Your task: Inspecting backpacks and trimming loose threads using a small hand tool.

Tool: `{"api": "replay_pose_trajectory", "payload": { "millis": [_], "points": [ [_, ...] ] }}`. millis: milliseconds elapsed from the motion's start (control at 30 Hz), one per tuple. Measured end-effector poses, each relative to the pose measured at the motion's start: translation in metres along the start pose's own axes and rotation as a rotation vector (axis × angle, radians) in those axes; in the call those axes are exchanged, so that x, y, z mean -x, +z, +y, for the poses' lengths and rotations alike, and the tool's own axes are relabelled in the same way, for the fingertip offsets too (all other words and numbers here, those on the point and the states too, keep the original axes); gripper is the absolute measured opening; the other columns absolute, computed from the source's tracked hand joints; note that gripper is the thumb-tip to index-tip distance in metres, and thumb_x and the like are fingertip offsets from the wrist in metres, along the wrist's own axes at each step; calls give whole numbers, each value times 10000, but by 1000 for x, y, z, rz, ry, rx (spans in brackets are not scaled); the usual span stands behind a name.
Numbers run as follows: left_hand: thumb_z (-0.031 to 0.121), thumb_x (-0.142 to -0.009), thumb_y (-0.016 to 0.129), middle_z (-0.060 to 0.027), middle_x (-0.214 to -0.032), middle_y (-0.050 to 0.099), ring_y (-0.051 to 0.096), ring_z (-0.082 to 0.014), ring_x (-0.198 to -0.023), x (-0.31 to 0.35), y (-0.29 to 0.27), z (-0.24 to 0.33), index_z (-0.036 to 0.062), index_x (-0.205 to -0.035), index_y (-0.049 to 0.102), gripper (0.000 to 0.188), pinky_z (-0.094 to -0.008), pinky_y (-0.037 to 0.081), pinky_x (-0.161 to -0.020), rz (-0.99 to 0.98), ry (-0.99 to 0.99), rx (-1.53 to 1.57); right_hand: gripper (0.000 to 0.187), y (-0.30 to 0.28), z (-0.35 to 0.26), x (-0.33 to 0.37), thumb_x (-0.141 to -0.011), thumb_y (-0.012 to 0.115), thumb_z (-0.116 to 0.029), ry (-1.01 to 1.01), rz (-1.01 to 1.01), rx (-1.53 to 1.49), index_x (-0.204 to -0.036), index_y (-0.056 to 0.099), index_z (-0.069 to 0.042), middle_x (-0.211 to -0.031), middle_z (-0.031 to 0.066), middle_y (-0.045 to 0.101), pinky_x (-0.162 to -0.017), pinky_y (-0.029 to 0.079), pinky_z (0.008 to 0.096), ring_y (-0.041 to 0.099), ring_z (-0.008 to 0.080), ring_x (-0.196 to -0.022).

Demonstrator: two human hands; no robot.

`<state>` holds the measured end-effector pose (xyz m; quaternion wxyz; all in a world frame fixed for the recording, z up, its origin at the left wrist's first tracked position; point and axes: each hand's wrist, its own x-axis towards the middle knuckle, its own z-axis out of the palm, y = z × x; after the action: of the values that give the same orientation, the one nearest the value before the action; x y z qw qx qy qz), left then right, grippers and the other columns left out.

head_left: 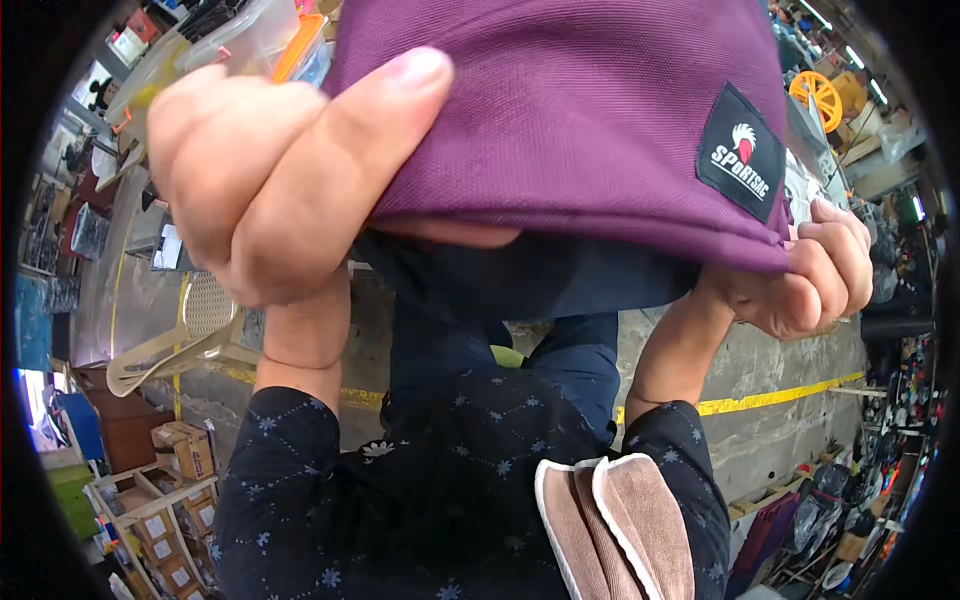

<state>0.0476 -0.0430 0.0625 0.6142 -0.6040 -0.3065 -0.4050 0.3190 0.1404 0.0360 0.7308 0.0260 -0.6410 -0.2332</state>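
A purple fabric bag (560, 130) fills the upper middle, close in front of me. Sewn near its right lower corner is a black label (742, 152) with a white and red emblem. Dark cloth (540, 272) shows under the bag's lower edge. My left hand (270, 180) is closed at the bag's left side, its thumb over the front and a finger partly visible beneath the edge. At the lower right corner, my right hand (815, 275) is closed on the bag's edge, fingers curled; part of its grip is hidden by the cloth.
A beige perforated chair (205, 310) stands at left on a concrete floor with yellow lines (750, 400). Shelves with boxes (180, 530) are at lower left, crowded racks (860, 520) at right. A clear plastic bin (240, 40) sits behind my left hand. A brown cloth (620, 530) hangs on my chest.
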Motion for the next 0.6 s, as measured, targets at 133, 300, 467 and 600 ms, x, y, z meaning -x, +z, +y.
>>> {"api": "replay_pose_trajectory", "payload": {
  "millis": [133, 300, 467, 600],
  "points": [
    [463, -773, 905, 51, -797, 541, 549, -169, -751, 54, 8, -2, 184, -1042, 863, 389, -351, 453, -683, -156, -110, 145, 258, -2, 4, 40, -1025, 685, -252, -29, -230, -4, -844, 604, -86, -919, 86, 644, -759, 562, 447, 654, 279, -857],
    [414, -833, 871, 15, -768, 604, 603, -202, -731, 203, 46, 49, 148, -936, 834, 287, -359, 454, -645, -643, -537, 276, 199, -1, -38, 181, -1112, 569, -146, 669, -484, -133, -1071, 718, -20, -1050, 141, 684, -922, 504, 387, 654, 296, -999],
    [258, -910, 798, -18, -981, 660, 644, -239, -935, 229, 46, 98, 150, -1074, 829, 199, -434, 480, -871, -811, -723, 143, 307, -47, -76, 254, -1152, 573, -220, 1361, -521, -100, -1349, 625, 9, -1189, 84, 676, -909, 517, 295, 626, 130, -1033],
    [93, -832, 741, -45, -1155, 673, 651, -268, -1090, 182, 63, 134, 162, -1253, 773, 427, -439, 476, -947, -592, -597, 409, 363, -45, -87, 266, -1142, 611, -249, 1687, -431, -314, -1401, 613, 4, -1225, 74, 678, -907, 561, 301, 651, 121, -1045]
  ]
}}
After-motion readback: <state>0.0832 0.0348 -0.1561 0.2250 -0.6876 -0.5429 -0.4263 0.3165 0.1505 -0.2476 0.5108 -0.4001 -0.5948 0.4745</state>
